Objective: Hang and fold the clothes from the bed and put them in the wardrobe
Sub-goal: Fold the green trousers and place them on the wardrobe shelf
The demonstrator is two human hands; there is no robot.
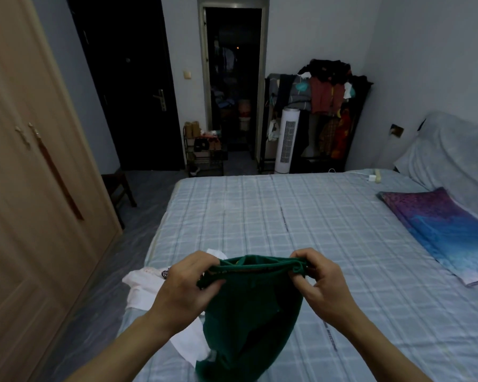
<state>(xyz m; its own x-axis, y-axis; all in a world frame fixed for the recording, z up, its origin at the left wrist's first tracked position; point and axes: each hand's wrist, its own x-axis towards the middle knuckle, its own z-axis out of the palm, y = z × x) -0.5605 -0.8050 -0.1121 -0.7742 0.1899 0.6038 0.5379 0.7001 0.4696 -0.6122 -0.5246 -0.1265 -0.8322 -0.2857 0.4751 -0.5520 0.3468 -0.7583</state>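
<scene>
Checked bed (287, 216): white clothes (141, 285) near corner, purple-blue pillow (439, 232) right.

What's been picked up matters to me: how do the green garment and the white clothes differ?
The green garment is dark; the white clothes are pale. The green garment hangs from the left hand and right hand, pinched at its top edge; the white clothes lie loose on the bed. Both are unfolded.

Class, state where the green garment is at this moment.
In the head view the green garment hangs low centre over the near end of the bed, its top edge gripped by the left hand and right hand, white clothes to its left.
</scene>
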